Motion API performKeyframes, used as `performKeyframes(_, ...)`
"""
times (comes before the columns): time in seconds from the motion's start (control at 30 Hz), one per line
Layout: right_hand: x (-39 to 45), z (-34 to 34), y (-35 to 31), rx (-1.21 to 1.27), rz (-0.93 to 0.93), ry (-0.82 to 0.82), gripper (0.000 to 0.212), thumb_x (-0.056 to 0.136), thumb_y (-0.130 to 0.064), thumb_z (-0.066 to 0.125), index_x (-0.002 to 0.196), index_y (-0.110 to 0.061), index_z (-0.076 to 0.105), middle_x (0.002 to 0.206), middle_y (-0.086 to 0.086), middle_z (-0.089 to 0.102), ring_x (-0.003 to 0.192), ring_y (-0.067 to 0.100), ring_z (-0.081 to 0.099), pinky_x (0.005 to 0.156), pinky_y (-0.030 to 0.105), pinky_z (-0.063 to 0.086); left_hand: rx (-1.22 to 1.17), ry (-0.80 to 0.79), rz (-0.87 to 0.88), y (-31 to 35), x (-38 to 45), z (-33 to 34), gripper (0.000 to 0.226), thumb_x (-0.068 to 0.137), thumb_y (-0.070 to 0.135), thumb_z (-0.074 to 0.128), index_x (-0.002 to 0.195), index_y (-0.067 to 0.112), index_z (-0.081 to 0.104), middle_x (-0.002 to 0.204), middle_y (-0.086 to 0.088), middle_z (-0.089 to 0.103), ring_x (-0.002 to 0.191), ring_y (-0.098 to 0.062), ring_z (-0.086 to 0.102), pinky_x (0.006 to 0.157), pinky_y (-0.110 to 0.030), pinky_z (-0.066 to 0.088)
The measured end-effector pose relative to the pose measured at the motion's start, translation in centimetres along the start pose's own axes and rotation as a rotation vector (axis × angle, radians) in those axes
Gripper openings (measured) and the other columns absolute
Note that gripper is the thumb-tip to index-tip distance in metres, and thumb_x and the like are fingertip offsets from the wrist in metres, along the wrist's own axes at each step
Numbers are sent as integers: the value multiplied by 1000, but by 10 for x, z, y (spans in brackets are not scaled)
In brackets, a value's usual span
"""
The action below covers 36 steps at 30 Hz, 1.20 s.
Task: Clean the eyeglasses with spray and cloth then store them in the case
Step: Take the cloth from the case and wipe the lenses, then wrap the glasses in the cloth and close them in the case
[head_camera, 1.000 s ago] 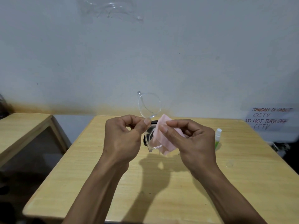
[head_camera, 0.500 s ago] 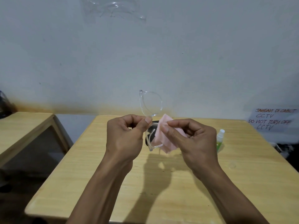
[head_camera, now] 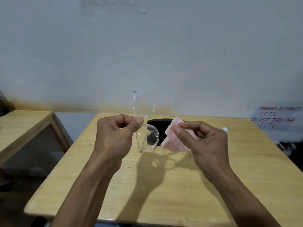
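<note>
- At the far left of the frame a second wooden counter [head_camera: 24,123] stands apart from mine; I count two counters.
- Left of centre, my left hand [head_camera: 114,136] has its fingers [head_camera: 139,120] clenched on the bridge of the one pair of clear glasses [head_camera: 145,123], held in the air above my counter [head_camera: 164,185], one lens up and one down.
- That thin pinch is my worry: I judge that a hard wipe on the lower lens could twist the frame out of my grasp and drop it on the wood.
- Behind the glasses, in the middle of the frame, lies one dark case [head_camera: 161,128], lying on the counter; whether it is open I cannot tell.
- Right of centre, my right hand [head_camera: 205,143] pinches the one pink cloth [head_camera: 176,141], which hangs just beside the lower lens, not touching it.
- The cloth is bunched; a bare fingertip could smear the glass again.
- Further right, only the white cap of one spray bottle [head_camera: 225,129] shows behind my right hand, close enough for my wrist to knock over.
- At the far right edge, one handwritten paper sign [head_camera: 277,117] hangs on the wall.
</note>
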State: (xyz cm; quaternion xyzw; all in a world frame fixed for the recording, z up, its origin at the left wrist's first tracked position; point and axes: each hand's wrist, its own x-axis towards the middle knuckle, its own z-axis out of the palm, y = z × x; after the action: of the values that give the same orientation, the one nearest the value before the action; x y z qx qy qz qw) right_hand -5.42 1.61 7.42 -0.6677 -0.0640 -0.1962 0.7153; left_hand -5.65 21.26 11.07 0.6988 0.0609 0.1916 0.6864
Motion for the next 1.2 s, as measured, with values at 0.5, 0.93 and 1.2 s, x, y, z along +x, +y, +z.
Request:
performKeyframes(0.5,-10,-45,12,-92,17,140,13,79,-19,84,91,-16,79,80,-5,81,73,7,74,66,16,56,1020,-285,419,-39,-11,-45,11,87,22,73,78,18,77,75,11,62,83,-14,46,71,-26,32)
performKeyframes(0.93,-30,-45,21,-105,73,138,15,79,-20,83,92,-16,79,88,-3,81,83,9,77,68,17,58,1333,-471,504,-79,-7,-64,20,96,24,59,96,19,79,89,9,63,93,-14,44,77,-26,29)
performKeyframes(1.2,-37,-39,27,-83,148,145,13,79,-19,83,91,-19,79,92,1,81,90,17,77,73,27,58,1266,-419,415,-80,-2,-68,39,85,43,69,117,21,73,98,11,62,97,-11,45,79,-25,27)
